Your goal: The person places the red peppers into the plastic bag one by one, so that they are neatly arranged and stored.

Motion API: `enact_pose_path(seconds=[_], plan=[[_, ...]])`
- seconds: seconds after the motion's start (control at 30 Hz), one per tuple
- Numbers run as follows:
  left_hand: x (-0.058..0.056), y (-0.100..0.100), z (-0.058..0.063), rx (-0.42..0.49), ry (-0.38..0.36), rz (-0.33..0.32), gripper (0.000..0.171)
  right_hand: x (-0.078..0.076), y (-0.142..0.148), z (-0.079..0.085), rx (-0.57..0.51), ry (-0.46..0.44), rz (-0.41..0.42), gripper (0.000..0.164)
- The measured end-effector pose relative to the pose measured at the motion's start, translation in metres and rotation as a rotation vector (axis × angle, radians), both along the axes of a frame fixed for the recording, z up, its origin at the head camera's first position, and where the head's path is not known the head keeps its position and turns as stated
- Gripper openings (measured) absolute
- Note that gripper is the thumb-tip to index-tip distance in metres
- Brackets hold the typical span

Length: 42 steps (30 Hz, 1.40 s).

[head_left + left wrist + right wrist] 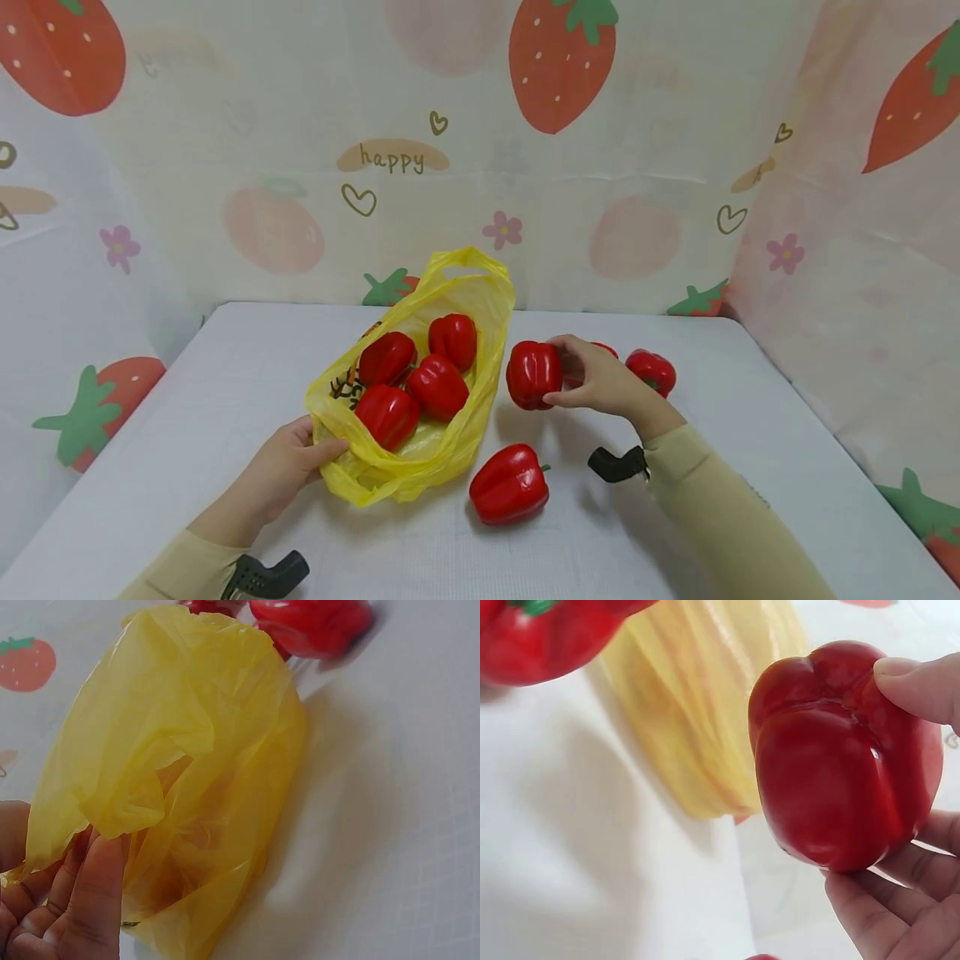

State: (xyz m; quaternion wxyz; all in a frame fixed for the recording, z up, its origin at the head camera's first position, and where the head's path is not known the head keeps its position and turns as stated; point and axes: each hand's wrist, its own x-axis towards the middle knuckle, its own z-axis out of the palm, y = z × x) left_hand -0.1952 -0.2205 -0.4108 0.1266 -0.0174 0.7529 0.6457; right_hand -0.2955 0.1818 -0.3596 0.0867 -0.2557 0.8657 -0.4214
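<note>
A yellow plastic bag [480,417] lies with its mouth wide, and several red bell peppers [437,387] show inside it. My left hand [288,462] pinches the bag's near-left rim between thumb and fingers; the left wrist view shows the crumpled plastic [187,750] between the fingertips [101,877]. To the right of the bag, my right hand [592,379] grips a red bell pepper [533,375] above the table. The right wrist view shows that pepper [832,780] from its lobed end, with the thumb on one side and the fingers on the other.
One red bell pepper [510,485] with a green stem lies in front of the bag's right side. Another pepper [651,372] rests behind my right forearm, and a further one is mostly hidden by the hand. A strawberry-print curtain [465,183] stands behind the white table [255,350].
</note>
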Motion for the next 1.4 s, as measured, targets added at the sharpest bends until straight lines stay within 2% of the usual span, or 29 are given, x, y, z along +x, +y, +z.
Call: enact_pose_path(seconds=[0.17,0.33,0.57,0.77,1.07,1.23,1.4], plan=[[0.0,0.0,0.0,-0.004,0.004,0.002,0.061,0.001,-0.003,0.016,0.02,0.021,0.013,0.071],[0.001,0.0,-0.001,-0.017,-0.004,0.009,0.061,0.002,-0.01,0.035,0.028,0.001,0.026,0.072],[0.001,-0.001,0.0,-0.007,0.01,-0.005,0.062,0.003,-0.027,0.051,0.049,0.066,0.123,0.071],[0.001,-0.001,0.0,-0.003,0.006,-0.005,0.063,0.002,-0.047,0.056,0.019,0.107,0.246,0.068],[0.002,0.0,0.0,-0.004,0.005,0.002,0.062,0.006,-0.079,0.063,0.03,0.041,0.364,0.066],[0.002,-0.001,0.0,-0.018,-0.003,0.014,0.062,0.008,-0.096,0.06,0.053,0.026,0.407,0.062],[0.002,-0.002,0.0,-0.008,0.002,0.01,0.063,0.01,-0.109,0.057,0.141,0.036,0.416,0.063]])
